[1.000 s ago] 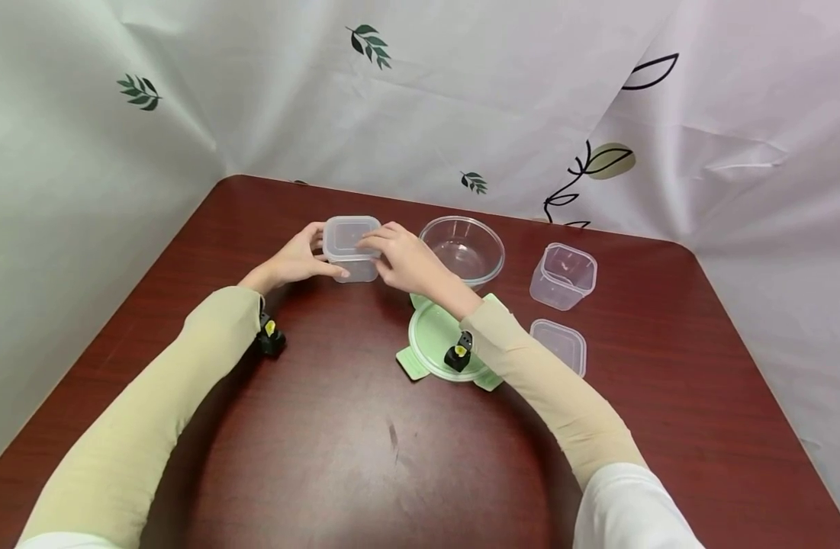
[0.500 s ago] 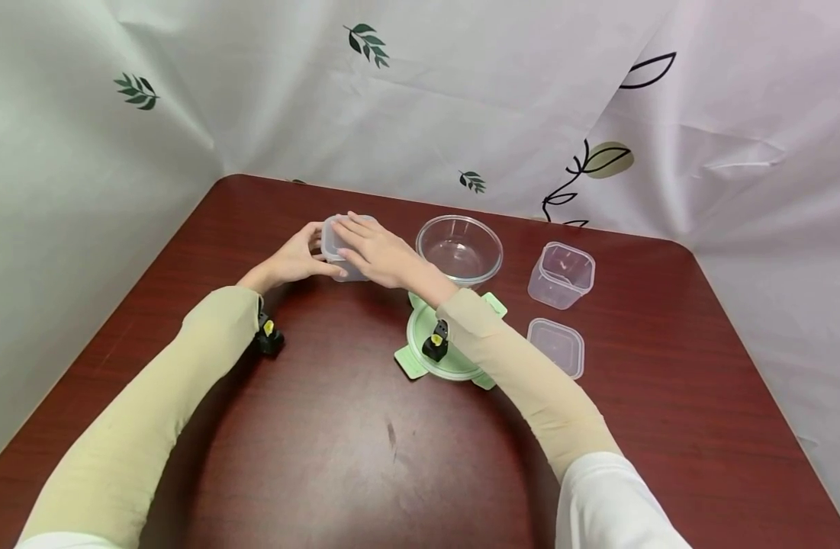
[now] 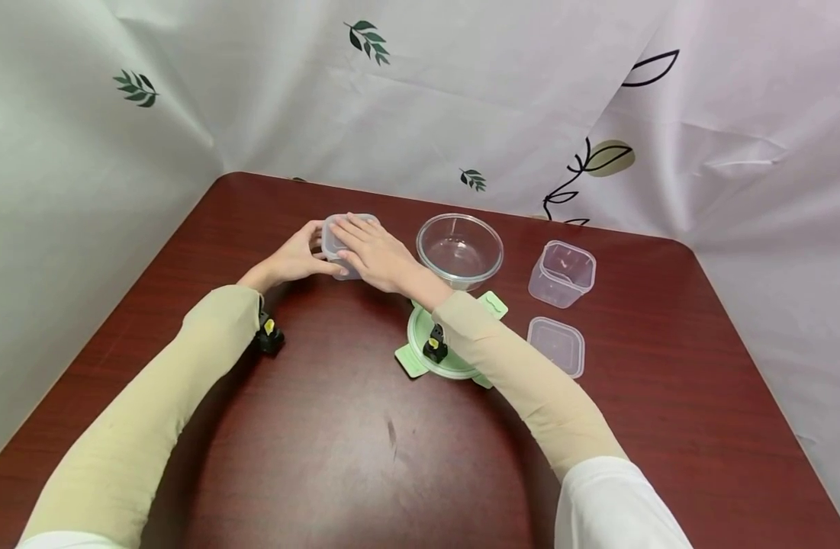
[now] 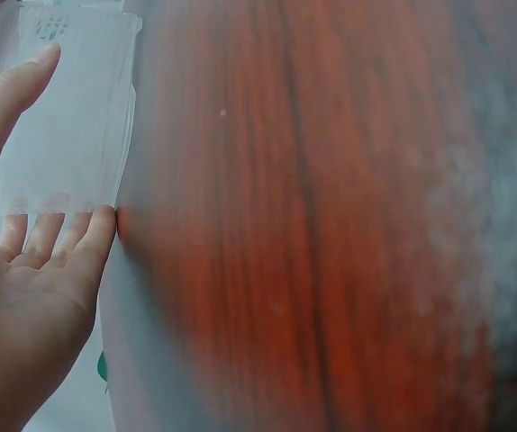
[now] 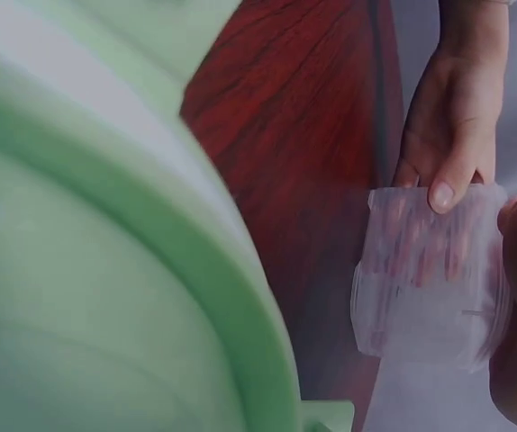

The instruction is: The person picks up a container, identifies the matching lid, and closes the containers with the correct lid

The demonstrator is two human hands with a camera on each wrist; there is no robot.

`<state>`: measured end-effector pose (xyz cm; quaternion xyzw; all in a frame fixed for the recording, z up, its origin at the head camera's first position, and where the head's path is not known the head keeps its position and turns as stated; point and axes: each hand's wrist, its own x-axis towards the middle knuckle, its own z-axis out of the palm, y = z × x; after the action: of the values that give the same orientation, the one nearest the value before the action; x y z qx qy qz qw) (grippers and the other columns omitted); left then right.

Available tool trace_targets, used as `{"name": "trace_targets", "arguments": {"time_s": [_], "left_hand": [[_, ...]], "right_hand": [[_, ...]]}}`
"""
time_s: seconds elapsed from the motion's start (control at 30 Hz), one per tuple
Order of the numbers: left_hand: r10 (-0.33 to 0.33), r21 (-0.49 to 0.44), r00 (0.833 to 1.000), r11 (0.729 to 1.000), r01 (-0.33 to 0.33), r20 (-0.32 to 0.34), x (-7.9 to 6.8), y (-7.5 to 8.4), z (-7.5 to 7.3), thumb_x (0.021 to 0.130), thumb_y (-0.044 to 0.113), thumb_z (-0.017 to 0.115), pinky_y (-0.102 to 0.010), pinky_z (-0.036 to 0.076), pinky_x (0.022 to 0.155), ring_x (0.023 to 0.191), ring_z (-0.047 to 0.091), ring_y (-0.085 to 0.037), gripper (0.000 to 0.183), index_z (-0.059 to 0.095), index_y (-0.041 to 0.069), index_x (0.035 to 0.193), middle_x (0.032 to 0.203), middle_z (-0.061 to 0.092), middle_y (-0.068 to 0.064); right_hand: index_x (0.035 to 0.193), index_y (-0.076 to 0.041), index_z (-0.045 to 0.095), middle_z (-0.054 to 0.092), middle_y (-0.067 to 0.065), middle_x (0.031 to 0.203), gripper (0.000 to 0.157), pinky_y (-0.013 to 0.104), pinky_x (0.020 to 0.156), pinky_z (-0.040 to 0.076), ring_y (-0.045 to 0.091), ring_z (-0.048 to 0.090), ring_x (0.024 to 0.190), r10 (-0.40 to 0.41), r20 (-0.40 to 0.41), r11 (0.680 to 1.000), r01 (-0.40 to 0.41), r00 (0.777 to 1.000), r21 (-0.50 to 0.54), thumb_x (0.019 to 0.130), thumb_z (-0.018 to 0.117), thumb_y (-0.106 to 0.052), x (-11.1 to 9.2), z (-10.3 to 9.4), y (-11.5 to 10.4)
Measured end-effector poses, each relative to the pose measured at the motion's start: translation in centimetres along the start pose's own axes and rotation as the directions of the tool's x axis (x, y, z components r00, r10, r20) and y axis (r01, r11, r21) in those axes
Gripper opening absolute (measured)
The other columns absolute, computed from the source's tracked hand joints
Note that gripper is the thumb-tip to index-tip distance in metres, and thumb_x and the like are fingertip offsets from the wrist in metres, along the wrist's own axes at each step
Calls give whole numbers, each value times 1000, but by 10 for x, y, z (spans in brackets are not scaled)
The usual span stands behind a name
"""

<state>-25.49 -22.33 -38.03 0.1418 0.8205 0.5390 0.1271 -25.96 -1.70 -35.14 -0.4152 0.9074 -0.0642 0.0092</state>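
A clear plastic food container [image 4: 74, 135] stands on the table's far left half, with a frosted lid [image 3: 330, 242] lying on its top. My left hand [image 3: 294, 258] grips it from the left, thumb along the near wall and fingers behind. Through the see-through walls in the right wrist view, those fingers show blurred. My right hand [image 3: 380, 258] lies across the lid with its fingers straight and pressed together, hiding much of the lid's right side.
Right of my hands stands a round glass bowl [image 3: 461, 255]. Nearer, a green round lid with side flaps [image 3: 414, 361] lies partly under my right forearm. An uncovered plastic container [image 3: 562, 278] and a loose square lid [image 3: 558, 347] are further right.
My right hand has moved left from the lid's right edge and now lies flat over its top. The left hand keeps its grip, and the container stays in place.
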Motion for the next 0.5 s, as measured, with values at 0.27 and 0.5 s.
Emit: {"name": "trace_targets", "arguments": {"time_s": [0.27, 0.5], "left_hand": [[19, 31, 1000, 999, -19, 4, 2, 0, 1, 86, 0, 75, -50, 36, 114, 135, 43, -37, 85, 20, -7, 151, 148, 36, -27], [25, 53, 999, 998, -26, 29, 0, 4, -1, 88, -1, 74, -51, 38, 112, 137, 42, -40, 88, 15, -8, 153, 150, 32, -29]], "right_hand": [[162, -15, 23, 18, 2, 168, 55, 33, 125, 0, 16, 7, 156, 17, 21, 1000, -17, 1000, -10, 111, 33, -34, -1, -2, -1], [162, -16, 21, 16, 2, 168, 56, 32, 125, -2, 16, 5, 156, 27, 24, 1000, -27, 999, 7, 111, 33, -35, 0, 0, -1]]}}
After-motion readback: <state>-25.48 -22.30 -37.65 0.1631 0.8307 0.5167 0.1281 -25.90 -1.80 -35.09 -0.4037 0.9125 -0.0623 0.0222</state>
